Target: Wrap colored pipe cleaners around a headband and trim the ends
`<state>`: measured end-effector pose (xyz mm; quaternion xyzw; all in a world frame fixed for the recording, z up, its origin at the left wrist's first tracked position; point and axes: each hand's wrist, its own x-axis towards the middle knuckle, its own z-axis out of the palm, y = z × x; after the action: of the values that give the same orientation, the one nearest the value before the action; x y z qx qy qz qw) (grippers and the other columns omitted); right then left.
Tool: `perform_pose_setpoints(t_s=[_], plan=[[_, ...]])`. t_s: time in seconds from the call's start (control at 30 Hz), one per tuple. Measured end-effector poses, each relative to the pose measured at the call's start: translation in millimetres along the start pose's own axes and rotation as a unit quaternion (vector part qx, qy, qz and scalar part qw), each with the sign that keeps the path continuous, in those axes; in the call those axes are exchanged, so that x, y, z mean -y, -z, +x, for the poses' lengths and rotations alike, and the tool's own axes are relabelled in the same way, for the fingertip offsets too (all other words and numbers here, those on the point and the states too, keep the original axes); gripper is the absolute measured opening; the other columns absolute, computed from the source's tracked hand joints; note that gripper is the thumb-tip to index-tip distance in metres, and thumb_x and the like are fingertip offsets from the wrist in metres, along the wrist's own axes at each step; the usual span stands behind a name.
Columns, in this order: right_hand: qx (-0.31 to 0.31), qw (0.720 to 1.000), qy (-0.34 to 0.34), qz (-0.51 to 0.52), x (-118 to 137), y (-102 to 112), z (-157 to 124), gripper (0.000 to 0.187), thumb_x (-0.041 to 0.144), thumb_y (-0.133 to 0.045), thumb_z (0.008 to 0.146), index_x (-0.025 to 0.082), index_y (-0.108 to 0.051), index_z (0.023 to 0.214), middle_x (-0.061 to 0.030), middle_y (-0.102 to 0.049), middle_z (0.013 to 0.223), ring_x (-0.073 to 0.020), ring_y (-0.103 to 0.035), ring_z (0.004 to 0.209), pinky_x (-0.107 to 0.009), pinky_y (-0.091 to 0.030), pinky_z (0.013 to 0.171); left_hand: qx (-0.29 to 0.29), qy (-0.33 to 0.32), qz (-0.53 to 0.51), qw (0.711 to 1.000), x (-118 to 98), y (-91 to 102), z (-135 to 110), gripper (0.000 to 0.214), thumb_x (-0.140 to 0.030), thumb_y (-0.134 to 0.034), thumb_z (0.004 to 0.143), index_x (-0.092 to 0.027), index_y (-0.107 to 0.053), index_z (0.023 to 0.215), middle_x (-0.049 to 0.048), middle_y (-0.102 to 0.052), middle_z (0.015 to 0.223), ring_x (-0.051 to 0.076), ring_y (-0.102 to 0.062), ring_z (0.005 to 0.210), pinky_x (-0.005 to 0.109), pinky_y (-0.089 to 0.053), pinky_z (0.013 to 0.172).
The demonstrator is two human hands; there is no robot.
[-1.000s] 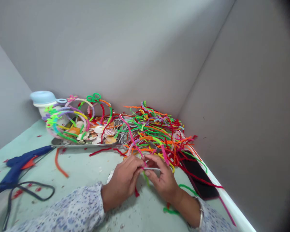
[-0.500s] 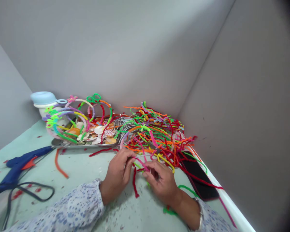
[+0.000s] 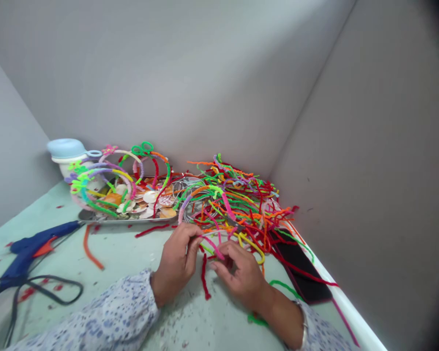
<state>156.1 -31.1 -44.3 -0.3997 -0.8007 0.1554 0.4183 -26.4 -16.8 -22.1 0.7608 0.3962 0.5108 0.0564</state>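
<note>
My left hand (image 3: 178, 257) is closed, its thumb and fingers pinching a headband (image 3: 205, 190) wrapped in purple, orange, green and pink pipe cleaner. The band arches up beyond my hands, and one side of it passes behind my left fingers. A pink pipe cleaner (image 3: 212, 246) stretches from my left fingertips to my right hand (image 3: 243, 275), which pinches its other end between thumb and forefinger. A thin bare pale stretch of the band shows just above the pink strand. Below, a short red pipe cleaner (image 3: 205, 278) lies on the table between my hands.
Behind my hands spreads a heap of coloured pipe cleaners (image 3: 256, 195). A metal tray (image 3: 131, 221) of shells stands left, with several finished headbands (image 3: 131, 183) and a blue-lidded cup (image 3: 68, 156). A blue glue gun (image 3: 40, 239) with cable lies left, a phone (image 3: 303, 273) right.
The headband's arch has tilted and shifted slightly left. My right hand has moved a little left and up, still pinching the pink pipe cleaner; my left hand has barely moved.
</note>
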Motion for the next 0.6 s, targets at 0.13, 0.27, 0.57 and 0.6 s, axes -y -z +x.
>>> perform_pose_setpoints(t_s=[0.13,0.27,0.57,0.6], plan=[[-0.04,0.999,0.029,0.018,1,1,0,0.009,0.022,-0.062,0.084,0.019,-0.054,0.087,-0.0034,-0.06,0.078,-0.0157,-0.057,0.07,-0.026,-0.045,0.064,-0.001,0.01,-0.002,1.0,2,0.4,2,0.012,-0.009,-0.047,0.09,-0.019,-0.051,0.094,0.0016,-0.058,0.086,0.014,-0.055,0.081,0.024,-0.045,0.076],[-0.081,0.992,0.093,0.01,8,8,-2,0.007,0.019,-0.061,0.083,0.019,-0.057,0.089,-0.0007,-0.06,0.069,-0.0116,-0.048,0.052,-0.024,-0.04,0.053,-0.007,0.014,0.004,1.0,4,1.8,4,0.013,-0.009,-0.047,0.09,-0.019,-0.051,0.096,0.0018,-0.058,0.087,0.014,-0.055,0.082,0.024,-0.045,0.077],[-0.003,0.988,0.097,0.124,42,42,11,0.013,0.025,-0.054,0.088,0.02,-0.065,0.083,-0.0026,-0.066,0.063,-0.0155,-0.06,0.057,-0.027,-0.044,0.057,-0.019,0.02,-0.008,1.0,0,5.9,8,0.012,-0.011,-0.045,0.09,-0.02,-0.052,0.095,0.0031,-0.059,0.088,0.016,-0.057,0.084,0.026,-0.046,0.077],[0.01,0.986,0.091,0.141,46,47,13,0.016,0.029,-0.054,0.088,0.021,-0.067,0.084,-0.0023,-0.066,0.062,-0.0153,-0.059,0.055,-0.027,-0.044,0.056,-0.025,0.026,-0.008,0.999,0,6.2,9,0.013,-0.011,-0.045,0.09,-0.02,-0.053,0.095,0.003,-0.059,0.088,0.016,-0.057,0.084,0.026,-0.046,0.076]])
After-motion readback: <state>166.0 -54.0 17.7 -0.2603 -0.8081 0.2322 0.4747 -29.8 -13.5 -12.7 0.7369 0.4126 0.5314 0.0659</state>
